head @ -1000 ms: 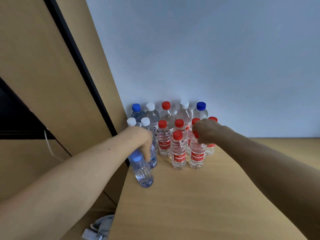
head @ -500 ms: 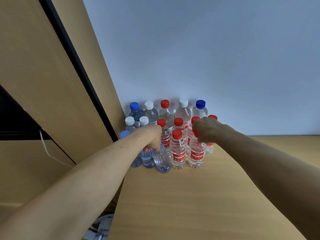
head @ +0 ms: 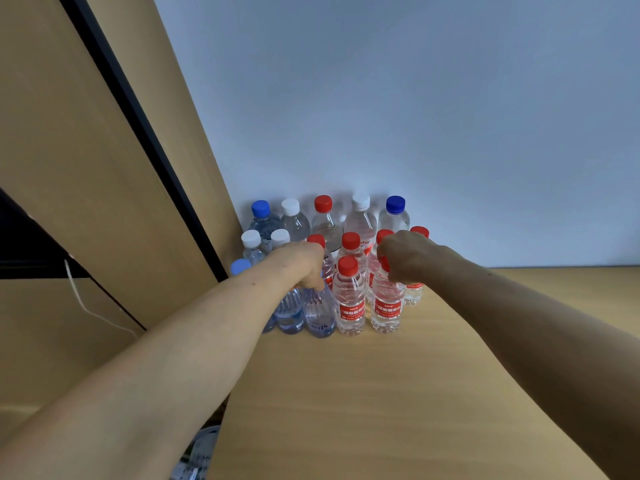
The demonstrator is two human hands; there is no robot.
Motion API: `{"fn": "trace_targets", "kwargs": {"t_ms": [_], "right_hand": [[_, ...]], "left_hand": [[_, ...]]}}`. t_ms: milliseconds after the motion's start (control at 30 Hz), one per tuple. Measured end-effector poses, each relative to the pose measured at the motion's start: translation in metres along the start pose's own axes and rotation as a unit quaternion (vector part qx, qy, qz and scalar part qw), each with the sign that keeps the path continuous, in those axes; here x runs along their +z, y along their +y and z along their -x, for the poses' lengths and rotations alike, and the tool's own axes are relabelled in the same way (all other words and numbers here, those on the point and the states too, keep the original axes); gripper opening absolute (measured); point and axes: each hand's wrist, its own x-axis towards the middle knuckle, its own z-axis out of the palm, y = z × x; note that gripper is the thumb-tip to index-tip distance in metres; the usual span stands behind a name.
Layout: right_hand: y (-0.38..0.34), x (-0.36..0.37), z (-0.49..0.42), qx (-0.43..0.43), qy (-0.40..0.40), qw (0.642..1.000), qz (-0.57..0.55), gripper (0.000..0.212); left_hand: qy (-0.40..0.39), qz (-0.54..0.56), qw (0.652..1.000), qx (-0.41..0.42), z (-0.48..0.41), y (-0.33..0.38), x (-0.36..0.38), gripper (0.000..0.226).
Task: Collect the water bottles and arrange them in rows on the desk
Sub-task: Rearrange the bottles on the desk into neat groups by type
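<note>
Several water bottles stand in rows at the far left corner of the wooden desk [head: 398,393], against the wall. My left hand [head: 304,265] grips the top of a bluish clear bottle [head: 319,315] standing upright in the front row, left of a red-capped bottle [head: 349,299]. My right hand [head: 407,256] grips the neck of another red-labelled bottle [head: 386,306] at the front right. Behind stand bottles with blue [head: 260,208], white [head: 290,206] and red [head: 323,203] caps.
A tall wooden cabinet panel [head: 104,168] with a black edge rises at the left, close to the bottles. A white cable [head: 83,303] hangs beside it. The desk's left edge drops off near some pale objects [head: 197,455] on the floor.
My left hand carried the bluish bottle from the desk's left edge up and right, and set it upright in the front row. My right hand stayed on its red-labelled bottle.
</note>
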Motion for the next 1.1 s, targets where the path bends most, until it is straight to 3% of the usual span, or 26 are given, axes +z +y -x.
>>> {"fn": "trace_targets", "kwargs": {"t_ms": [333,467,567,700,800,900,1100], "right_hand": [[0.0,0.0,0.003,-0.002,-0.001,1.0,0.005,0.035],[0.001,0.001,0.003,-0.005,-0.003,1.0,0.013,0.034],[0.0,-0.002,0.006,-0.008,-0.012,1.0,0.027,0.034],[-0.005,-0.011,0.013,-0.017,-0.03,0.998,0.062,0.048],[-0.017,-0.024,0.015,-0.028,0.045,0.991,0.126,0.044],[-0.044,-0.035,0.01,-0.053,0.127,0.987,0.087,0.033],[-0.099,-0.021,-0.005,-0.127,0.051,0.99,0.044,0.044]], "left_hand": [[0.02,0.002,1.0,-0.02,0.012,-0.001,-0.006,0.044],[0.093,-0.026,0.995,-0.034,0.011,-0.022,-0.02,0.034],[0.061,-0.085,0.992,-0.066,0.014,-0.037,-0.01,0.03],[0.031,-0.076,0.997,-0.014,0.01,-0.051,0.008,0.028],[0.054,-0.05,0.997,0.001,0.01,-0.061,0.008,0.017],[0.06,-0.041,0.997,-0.009,0.009,-0.061,0.01,0.032],[0.072,-0.049,0.995,0.044,0.002,-0.073,0.009,0.023]]}}
